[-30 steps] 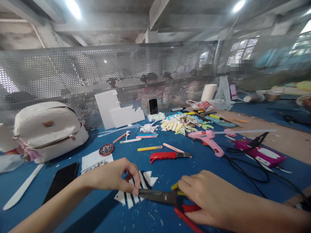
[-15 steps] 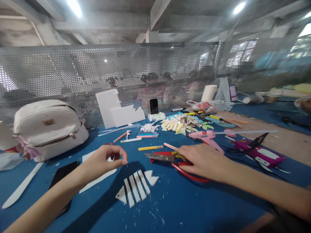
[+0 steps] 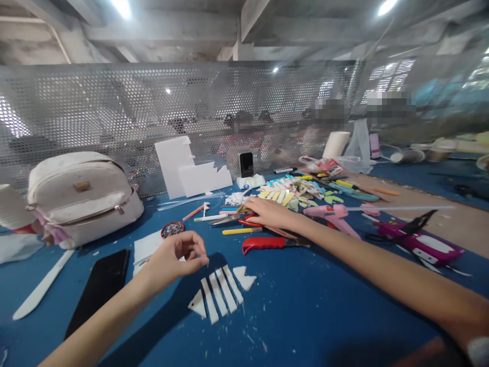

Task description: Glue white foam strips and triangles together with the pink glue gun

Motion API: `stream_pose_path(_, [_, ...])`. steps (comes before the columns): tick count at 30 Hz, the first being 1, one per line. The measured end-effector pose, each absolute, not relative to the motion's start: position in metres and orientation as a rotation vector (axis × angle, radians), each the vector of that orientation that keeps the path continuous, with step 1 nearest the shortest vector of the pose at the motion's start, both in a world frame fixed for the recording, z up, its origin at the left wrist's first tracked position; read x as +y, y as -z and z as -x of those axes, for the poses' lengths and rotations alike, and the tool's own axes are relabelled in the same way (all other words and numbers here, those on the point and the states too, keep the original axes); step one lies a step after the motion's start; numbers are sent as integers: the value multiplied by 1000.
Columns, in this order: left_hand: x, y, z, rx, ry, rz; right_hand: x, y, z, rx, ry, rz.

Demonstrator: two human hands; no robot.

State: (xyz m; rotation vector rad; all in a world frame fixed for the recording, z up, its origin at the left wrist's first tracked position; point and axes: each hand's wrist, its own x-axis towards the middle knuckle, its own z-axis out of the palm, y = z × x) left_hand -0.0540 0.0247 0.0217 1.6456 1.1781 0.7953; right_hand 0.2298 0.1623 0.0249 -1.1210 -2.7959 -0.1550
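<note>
My right hand (image 3: pixel 271 213) is closed over the scissors (image 3: pixel 226 220), whose metal blades point left and whose red handle shows partly beneath the fingers. Below it lies a red-handled knife (image 3: pixel 265 244). My left hand (image 3: pixel 185 255) hovers with curled fingers, thumb and index tips close together; whatever may be between them is too small to make out. In front of it lie white fish-skeleton pieces: a pointed head (image 3: pixel 197 304) with a dark eye dot, several slanted strips (image 3: pixel 217 294) and a notched tail (image 3: pixel 244 278). A white sheet (image 3: pixel 147 245) is partly behind my left wrist.
A white backpack (image 3: pixel 82 196) and a black phone (image 3: pixel 101 285) are at left. Behind the hands are coloured markers (image 3: pixel 239 232), a scrap pile (image 3: pixel 282 191) and white boards (image 3: pixel 204 179). At right are a pink glue gun (image 3: pixel 334 216) and a purple device (image 3: pixel 424 244).
My right hand has carried the scissors away and left, onto the markers, uncovering the red-handled knife. My left hand keeps its curled pose. The view has shifted slightly.
</note>
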Motion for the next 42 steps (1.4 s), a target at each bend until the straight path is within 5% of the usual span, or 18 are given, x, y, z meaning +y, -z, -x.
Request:
stream_pose_path(19, [12, 0, 31, 963, -941, -1339, 65, -54, -181, -2563, -685, 432])
stream_pose_path(42, [4, 13, 20, 1060, -1141, -1295, 58, -32, -181, -2562, -542, 464])
